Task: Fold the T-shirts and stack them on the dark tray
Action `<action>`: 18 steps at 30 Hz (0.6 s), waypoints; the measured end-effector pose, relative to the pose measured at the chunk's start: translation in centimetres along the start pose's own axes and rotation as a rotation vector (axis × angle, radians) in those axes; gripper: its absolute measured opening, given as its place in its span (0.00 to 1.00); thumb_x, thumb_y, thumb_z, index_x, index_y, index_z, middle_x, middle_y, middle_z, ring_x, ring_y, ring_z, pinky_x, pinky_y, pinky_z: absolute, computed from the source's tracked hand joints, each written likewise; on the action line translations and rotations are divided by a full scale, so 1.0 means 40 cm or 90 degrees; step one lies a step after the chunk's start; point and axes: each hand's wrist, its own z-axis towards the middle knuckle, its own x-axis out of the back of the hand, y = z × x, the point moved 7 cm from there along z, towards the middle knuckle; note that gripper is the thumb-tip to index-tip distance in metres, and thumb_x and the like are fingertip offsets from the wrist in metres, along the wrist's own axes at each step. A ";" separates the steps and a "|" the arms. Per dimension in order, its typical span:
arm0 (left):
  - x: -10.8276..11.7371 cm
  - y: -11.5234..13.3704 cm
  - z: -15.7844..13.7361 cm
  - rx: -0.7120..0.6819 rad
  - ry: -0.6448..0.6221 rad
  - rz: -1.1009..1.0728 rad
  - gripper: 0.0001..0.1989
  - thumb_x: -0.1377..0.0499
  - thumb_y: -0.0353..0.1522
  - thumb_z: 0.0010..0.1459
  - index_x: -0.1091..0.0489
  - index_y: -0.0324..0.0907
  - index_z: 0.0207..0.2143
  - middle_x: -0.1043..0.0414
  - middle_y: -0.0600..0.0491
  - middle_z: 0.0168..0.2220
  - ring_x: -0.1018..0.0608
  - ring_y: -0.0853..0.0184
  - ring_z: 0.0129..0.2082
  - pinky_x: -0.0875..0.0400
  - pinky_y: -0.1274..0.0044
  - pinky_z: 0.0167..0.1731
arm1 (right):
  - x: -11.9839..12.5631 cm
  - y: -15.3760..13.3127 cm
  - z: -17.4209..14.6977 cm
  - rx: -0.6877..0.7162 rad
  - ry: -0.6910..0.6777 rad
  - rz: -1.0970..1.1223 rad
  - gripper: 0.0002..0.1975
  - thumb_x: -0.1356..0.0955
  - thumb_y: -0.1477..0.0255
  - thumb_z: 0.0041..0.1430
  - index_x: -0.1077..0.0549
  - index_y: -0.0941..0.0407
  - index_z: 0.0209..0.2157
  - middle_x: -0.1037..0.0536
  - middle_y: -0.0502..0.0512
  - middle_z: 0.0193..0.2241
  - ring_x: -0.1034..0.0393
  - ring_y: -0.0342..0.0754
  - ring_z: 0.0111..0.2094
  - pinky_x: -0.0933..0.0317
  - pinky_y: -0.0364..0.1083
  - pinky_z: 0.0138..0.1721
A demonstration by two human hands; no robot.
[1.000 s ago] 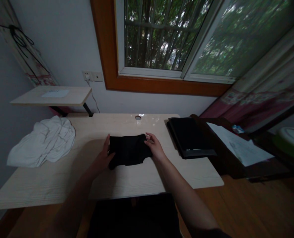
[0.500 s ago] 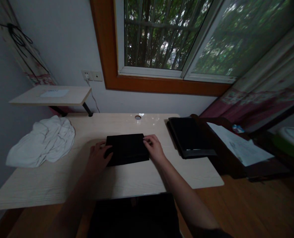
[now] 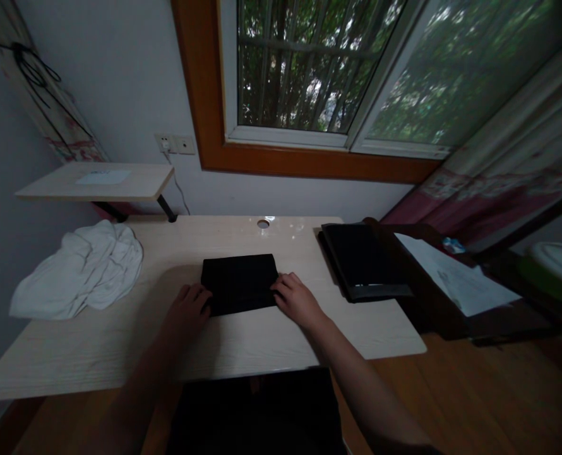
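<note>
A flat black rectangle, which looks like folded black cloth, lies on the pale wooden desk in front of me. My left hand is at its lower left corner, with the fingers curled over the edge. At the right edge, my right hand has its fingers bent together and pinching the side near the lower corner. Both thumbs are mostly hidden.
A crumpled white cloth lies at the left, beside a small raised shelf. Flat black items are stacked at the right. Beyond them, white paper rests on dark furniture. A window is behind the desk.
Both hands have slid down the sides of the black folded cloth toward its near corners. My left fingers, earlier spread over its surface, are now drawn together at the edge.
</note>
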 end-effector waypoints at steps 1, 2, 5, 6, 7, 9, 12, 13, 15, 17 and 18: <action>0.001 0.003 0.000 0.000 0.001 0.004 0.10 0.44 0.29 0.62 0.25 0.43 0.43 0.28 0.44 0.46 0.28 0.52 0.48 0.29 0.58 0.52 | 0.001 -0.002 -0.002 -0.018 0.009 0.004 0.16 0.31 0.81 0.60 0.22 0.50 0.45 0.24 0.59 0.43 0.30 0.57 0.46 0.30 0.57 0.49; 0.002 0.005 -0.001 0.006 0.002 0.003 0.09 0.44 0.29 0.63 0.26 0.43 0.42 0.28 0.45 0.45 0.27 0.53 0.47 0.28 0.60 0.51 | 0.001 -0.003 -0.004 -0.037 0.022 0.013 0.15 0.32 0.80 0.60 0.22 0.50 0.45 0.25 0.58 0.43 0.29 0.56 0.45 0.30 0.56 0.48; 0.001 0.003 -0.007 0.052 -0.004 -0.022 0.09 0.46 0.28 0.64 0.27 0.42 0.43 0.29 0.45 0.44 0.25 0.58 0.42 0.25 0.66 0.43 | -0.005 -0.001 -0.014 -0.072 0.057 0.062 0.15 0.34 0.80 0.62 0.24 0.49 0.47 0.26 0.57 0.45 0.28 0.52 0.45 0.30 0.52 0.47; -0.001 0.001 -0.011 0.065 -0.014 -0.030 0.09 0.47 0.29 0.65 0.27 0.42 0.43 0.29 0.45 0.45 0.24 0.60 0.40 0.25 0.68 0.40 | -0.008 0.001 -0.018 -0.074 0.064 0.079 0.15 0.34 0.80 0.62 0.24 0.49 0.46 0.26 0.56 0.45 0.27 0.52 0.45 0.30 0.51 0.48; -0.004 0.000 -0.015 0.075 -0.024 -0.035 0.10 0.47 0.29 0.66 0.28 0.42 0.44 0.29 0.44 0.46 0.24 0.61 0.38 0.25 0.69 0.38 | -0.010 0.003 -0.021 -0.072 0.068 0.096 0.15 0.34 0.80 0.62 0.25 0.49 0.46 0.26 0.56 0.44 0.27 0.52 0.46 0.30 0.52 0.49; -0.010 -0.002 -0.026 0.085 -0.039 -0.039 0.10 0.48 0.29 0.66 0.28 0.42 0.45 0.29 0.45 0.48 0.23 0.62 0.37 0.25 0.70 0.36 | -0.012 0.009 -0.027 -0.066 0.071 0.128 0.13 0.34 0.80 0.62 0.26 0.49 0.44 0.26 0.56 0.44 0.28 0.52 0.48 0.31 0.52 0.50; -0.015 -0.002 -0.043 0.083 -0.035 -0.049 0.10 0.48 0.29 0.66 0.27 0.43 0.43 0.28 0.45 0.47 0.23 0.62 0.37 0.25 0.70 0.36 | -0.008 0.016 -0.036 -0.059 0.070 0.158 0.11 0.34 0.79 0.62 0.26 0.50 0.43 0.25 0.56 0.45 0.28 0.52 0.49 0.32 0.53 0.52; -0.016 0.002 -0.047 0.076 -0.029 -0.056 0.10 0.49 0.28 0.66 0.27 0.43 0.42 0.28 0.45 0.46 0.23 0.61 0.38 0.24 0.70 0.37 | -0.007 0.017 -0.038 -0.059 0.069 0.165 0.10 0.34 0.78 0.62 0.26 0.50 0.42 0.25 0.56 0.45 0.29 0.52 0.50 0.32 0.54 0.52; -0.016 0.009 -0.055 0.067 -0.015 -0.064 0.10 0.49 0.27 0.66 0.27 0.44 0.40 0.27 0.45 0.45 0.23 0.60 0.38 0.24 0.69 0.38 | -0.005 0.017 -0.042 -0.061 0.068 0.173 0.09 0.34 0.78 0.62 0.26 0.50 0.41 0.25 0.57 0.46 0.29 0.52 0.51 0.33 0.54 0.53; -0.015 0.015 -0.060 0.076 -0.003 -0.047 0.11 0.49 0.27 0.66 0.27 0.44 0.40 0.27 0.45 0.44 0.24 0.60 0.37 0.24 0.69 0.37 | -0.004 0.016 -0.045 -0.064 0.066 0.176 0.09 0.33 0.78 0.62 0.27 0.50 0.41 0.26 0.57 0.47 0.29 0.53 0.51 0.33 0.55 0.54; -0.013 0.018 -0.061 0.080 0.003 -0.034 0.10 0.49 0.27 0.66 0.27 0.44 0.40 0.27 0.45 0.44 0.24 0.60 0.36 0.24 0.69 0.37 | -0.005 0.015 -0.046 -0.064 0.066 0.176 0.10 0.33 0.78 0.62 0.27 0.50 0.41 0.26 0.57 0.47 0.30 0.53 0.52 0.33 0.55 0.54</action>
